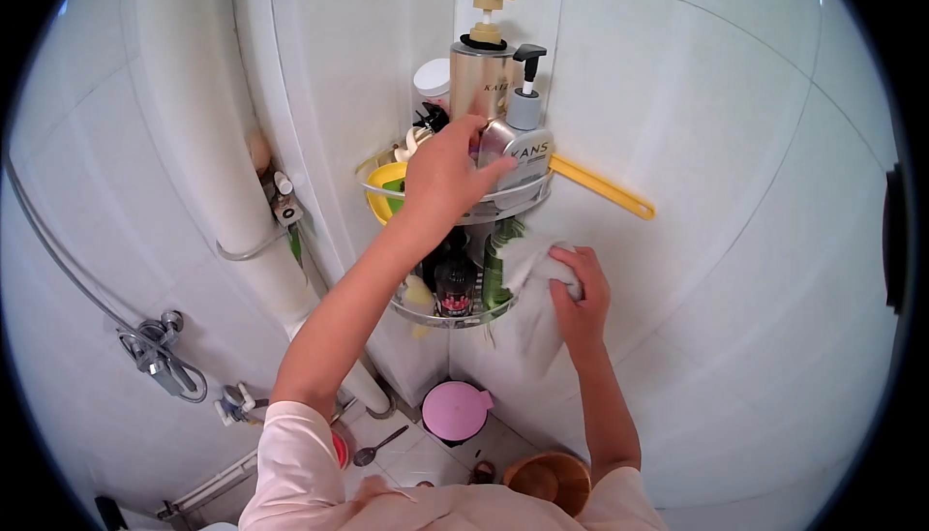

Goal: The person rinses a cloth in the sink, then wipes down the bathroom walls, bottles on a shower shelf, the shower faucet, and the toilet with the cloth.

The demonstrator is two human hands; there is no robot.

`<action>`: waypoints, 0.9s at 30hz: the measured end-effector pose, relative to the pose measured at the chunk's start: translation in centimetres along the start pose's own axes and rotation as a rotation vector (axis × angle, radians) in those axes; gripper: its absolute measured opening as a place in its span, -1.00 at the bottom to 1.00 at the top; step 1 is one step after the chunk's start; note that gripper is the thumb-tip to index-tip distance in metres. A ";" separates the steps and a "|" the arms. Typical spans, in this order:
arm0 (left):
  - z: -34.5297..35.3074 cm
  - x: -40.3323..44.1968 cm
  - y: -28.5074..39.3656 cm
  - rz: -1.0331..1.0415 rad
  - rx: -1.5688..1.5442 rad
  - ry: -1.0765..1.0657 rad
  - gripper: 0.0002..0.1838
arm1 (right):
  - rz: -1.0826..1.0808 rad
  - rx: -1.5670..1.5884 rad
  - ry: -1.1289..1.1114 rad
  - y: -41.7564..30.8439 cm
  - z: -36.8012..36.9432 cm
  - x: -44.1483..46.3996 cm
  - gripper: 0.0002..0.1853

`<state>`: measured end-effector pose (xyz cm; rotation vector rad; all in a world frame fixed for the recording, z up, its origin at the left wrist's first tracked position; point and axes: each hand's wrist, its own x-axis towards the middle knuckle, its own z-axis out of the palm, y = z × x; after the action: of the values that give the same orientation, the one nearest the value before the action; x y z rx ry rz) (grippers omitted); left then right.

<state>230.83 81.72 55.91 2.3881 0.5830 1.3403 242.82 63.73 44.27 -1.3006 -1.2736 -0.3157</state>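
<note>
At the upper corner shelf (513, 208), my left hand (447, 168) is on a silver pump bottle (527, 158) marked KANS. Its thumb lies across the bottle's front and the fingers reach around the left side, partly hidden. Behind that bottle stands a taller gold pump bottle (469, 76). Lower and to the right, my right hand (581, 289) grips a crumpled whitish cloth (537, 265), held in front of the wall beside the lower shelf (435, 319). A green bottle (495, 270) stands on that shelf, just left of the cloth.
A yellow handle (605, 187) juts right from the upper shelf; a yellow dish (379, 204) sits at its left. A dark bottle (455, 284) stands below. A white pipe (208, 115) and shower tap (160, 357) are left. A pink-lidded bin (455, 411) and wooden tub (571, 483) are on the floor.
</note>
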 end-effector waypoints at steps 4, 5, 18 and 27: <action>1.3 0.0 1.3 0.043 0.121 0.057 -0.39 | 0.071 0.032 0.023 0.4 -1.6 0.1 -0.59; 1.5 0.0 1.3 0.056 0.140 0.072 -0.38 | 0.067 0.027 0.016 0.4 -1.8 0.1 -0.60; 3.0 0.7 0.1 -0.050 -0.330 0.346 -0.47 | -0.093 -0.010 0.132 1.6 -1.5 3.2 -0.57; -5.6 -1.9 2.3 0.065 -0.743 0.480 -0.45 | -0.248 -0.248 0.003 2.5 3.0 8.1 -0.46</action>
<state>225.49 79.29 58.46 1.5099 0.0732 1.7773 246.13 70.70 48.89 -1.3480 -1.4294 -0.6674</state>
